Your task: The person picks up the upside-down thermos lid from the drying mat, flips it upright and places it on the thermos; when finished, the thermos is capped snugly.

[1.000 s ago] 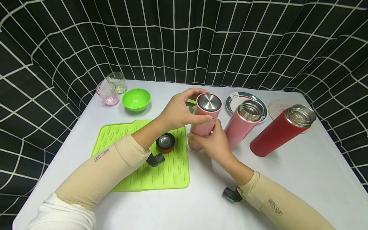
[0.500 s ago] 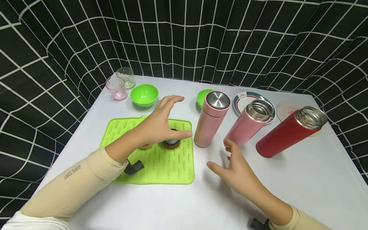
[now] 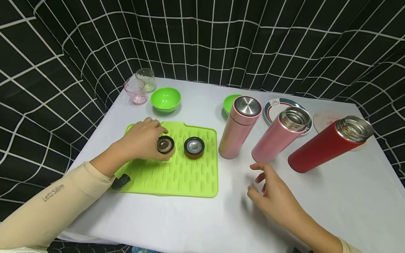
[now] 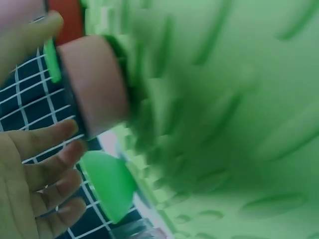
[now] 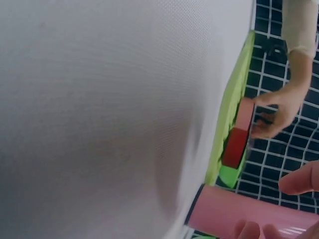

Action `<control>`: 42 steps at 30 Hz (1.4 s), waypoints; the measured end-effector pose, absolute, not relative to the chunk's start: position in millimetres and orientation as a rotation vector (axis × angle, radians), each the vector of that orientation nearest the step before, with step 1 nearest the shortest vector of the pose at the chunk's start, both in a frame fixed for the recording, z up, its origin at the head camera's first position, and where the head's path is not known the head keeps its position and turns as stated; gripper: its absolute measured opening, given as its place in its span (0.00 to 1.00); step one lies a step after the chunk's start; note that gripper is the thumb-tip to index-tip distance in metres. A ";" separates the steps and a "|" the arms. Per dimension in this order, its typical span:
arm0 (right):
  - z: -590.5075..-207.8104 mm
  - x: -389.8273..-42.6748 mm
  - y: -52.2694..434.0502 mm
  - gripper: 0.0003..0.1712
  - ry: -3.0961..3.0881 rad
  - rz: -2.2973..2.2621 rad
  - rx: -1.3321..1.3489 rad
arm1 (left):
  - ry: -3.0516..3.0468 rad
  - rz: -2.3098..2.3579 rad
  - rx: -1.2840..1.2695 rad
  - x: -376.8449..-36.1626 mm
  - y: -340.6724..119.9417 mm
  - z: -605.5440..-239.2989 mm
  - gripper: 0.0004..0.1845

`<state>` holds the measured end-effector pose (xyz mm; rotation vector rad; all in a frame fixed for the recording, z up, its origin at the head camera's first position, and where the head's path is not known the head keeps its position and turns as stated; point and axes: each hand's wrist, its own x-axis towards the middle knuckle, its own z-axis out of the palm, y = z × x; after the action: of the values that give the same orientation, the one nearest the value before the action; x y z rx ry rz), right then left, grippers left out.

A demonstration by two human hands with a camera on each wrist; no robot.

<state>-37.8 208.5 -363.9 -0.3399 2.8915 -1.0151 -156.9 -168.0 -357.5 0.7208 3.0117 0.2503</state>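
My left hand is over the lime-green drying mat, fingers and thumb spread around a pink bottle lid. In the left wrist view the fingertips are close to the lid's dark rim, with no firm grip visible. To its right on the mat lies a red bottle lid, dark inner side up. My right hand hovers above the white table, fingers loosely bent and holding nothing. It is nearest to an uncapped pink thermos. A capped pink thermos stands upright beside the mat.
An uncapped red thermos stands at the right. Behind the bottles are a green bowl, a rimmed plate and a pale plate. Another green bowl and two glasses stand at the back left.
Both hands have let go of the capped pink thermos. My left hand has moved left and down to the pink lid; my right hand has drawn back toward the near right.
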 end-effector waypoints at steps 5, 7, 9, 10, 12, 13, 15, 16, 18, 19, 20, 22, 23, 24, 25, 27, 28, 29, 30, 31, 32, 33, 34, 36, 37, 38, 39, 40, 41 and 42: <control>-365.6 -38.7 207.2 0.29 2.884 -1.015 -0.365 | 3.011 0.215 0.701 -162.4 -170.9 -365.8 0.23; -366.2 -39.0 207.6 0.29 2.882 -1.009 -0.372 | 3.003 0.230 0.703 -163.0 -171.2 -365.7 0.23; -366.6 -39.5 207.5 0.29 2.874 -1.010 -0.379 | 2.988 0.232 0.705 -163.2 -171.1 -364.5 0.24; -366.5 -40.1 207.4 0.28 2.874 -1.012 -0.389 | 2.986 0.224 0.707 -162.9 -170.9 -363.5 0.25; -366.1 -42.6 206.2 0.27 2.879 -1.020 -0.419 | 2.988 0.201 0.709 -161.2 -170.6 -360.0 0.27; -365.7 -44.2 205.5 0.26 2.880 -1.029 -0.433 | 2.992 0.191 0.711 -160.0 -169.9 -357.6 0.28; -363.8 -48.3 202.8 0.24 2.879 -1.049 -0.467 | 3.011 0.171 0.718 -155.6 -168.5 -351.4 0.29; -362.5 -50.4 200.8 0.23 2.870 -1.067 -0.482 | 3.028 0.168 0.725 -152.5 -167.4 -347.9 0.30; -359.7 -54.3 195.4 0.21 2.839 -1.107 -0.499 | 3.056 0.185 0.764 -144.4 -163.1 -339.3 0.31; -358.0 -55.7 192.2 0.21 2.823 -1.120 -0.506 | 3.066 0.208 0.798 -139.9 -159.5 -334.9 0.31; -356.5 -56.7 188.7 0.21 2.811 -1.122 -0.515 | 3.070 0.239 0.847 -135.4 -155.0 -330.6 0.32; -353.3 -58.3 181.4 0.22 2.790 -1.129 -0.538 | 3.057 0.306 0.959 -126.0 -143.3 -322.1 0.33; -351.5 -58.8 177.6 0.23 2.778 -1.133 -0.545 | 3.038 0.338 1.015 -121.4 -136.3 -317.6 0.34; -349.6 -59.3 174.0 0.25 2.761 -1.136 -0.548 | 3.017 0.362 1.071 -117.1 -129.0 -313.5 0.34; -347.6 -60.0 170.3 0.27 2.739 -1.142 -0.545 | 2.997 0.376 1.124 -113.3 -121.6 -310.2 0.34; -343.8 -62.3 163.6 0.29 2.658 -1.179 -0.516 | 2.964 0.374 1.213 -106.2 -106.3 -304.7 0.35; -341.9 -64.3 160.0 0.29 2.586 -1.223 -0.494 | 2.953 0.371 1.256 -103.6 -99.1 -302.0 0.36; -340.5 -66.0 157.1 0.29 2.512 -1.261 -0.465 | 2.943 0.365 1.302 -101.2 -91.9 -299.9 0.36; -339.6 -67.6 155.0 0.27 2.443 -1.290 -0.439 | 2.930 0.362 1.347 -99.0 -84.9 -298.7 0.36; -339.3 -68.9 153.5 0.25 2.376 -1.319 -0.416 | 2.913 0.365 1.394 -97.0 -78.1 -298.1 0.35; -339.2 -69.7 152.8 0.23 2.315 -1.346 -0.393 | 2.897 0.368 1.438 -95.1 -71.5 -298.2 0.35; -339.4 -69.8 153.0 0.22 2.260 -1.374 -0.371 | 2.881 0.369 1.478 -93.3 -65.7 -298.7 0.34; -339.9 -69.6 153.7 0.21 2.219 -1.403 -0.354 | 2.868 0.375 1.510 -91.8 -60.7 -299.6 0.33; -341.2 -68.6 155.5 0.20 2.178 -1.442 -0.340 | 2.857 0.370 1.545 -89.4 -53.6 -301.0 0.32; -341.7 -68.3 156.2 0.19 2.158 -1.466 -0.332 | 2.860 0.361 1.555 -88.7 -51.6 -301.6 0.31; -342.0 -68.1 156.8 0.18 2.143 -1.485 -0.326 | 2.870 0.351 1.555 -88.4 -50.4 -301.9 0.31; -342.1 -68.2 157.1 0.18 2.132 -1.500 -0.324 | 2.879 0.344 1.554 -88.0 -50.0 -301.9 0.32; -342.5 -68.6 157.3 0.18 2.123 -1.512 -0.324 | 2.887 0.345 1.551 -87.9 -49.9 -301.9 0.32; -342.8 -69.1 157.1 0.18 2.118 -1.522 -0.327 | 2.894 0.345 1.552 -88.0 -50.1 -301.8 0.31; -343.0 -69.6 157.1 0.18 2.125 -1.526 -0.328 | 2.900 0.352 1.552 -88.3 -50.3 -301.9 0.31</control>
<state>-69.6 157.1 -343.0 -0.3282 2.1255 -1.5263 -88.3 -50.3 -301.9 1.5519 2.8999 0.3524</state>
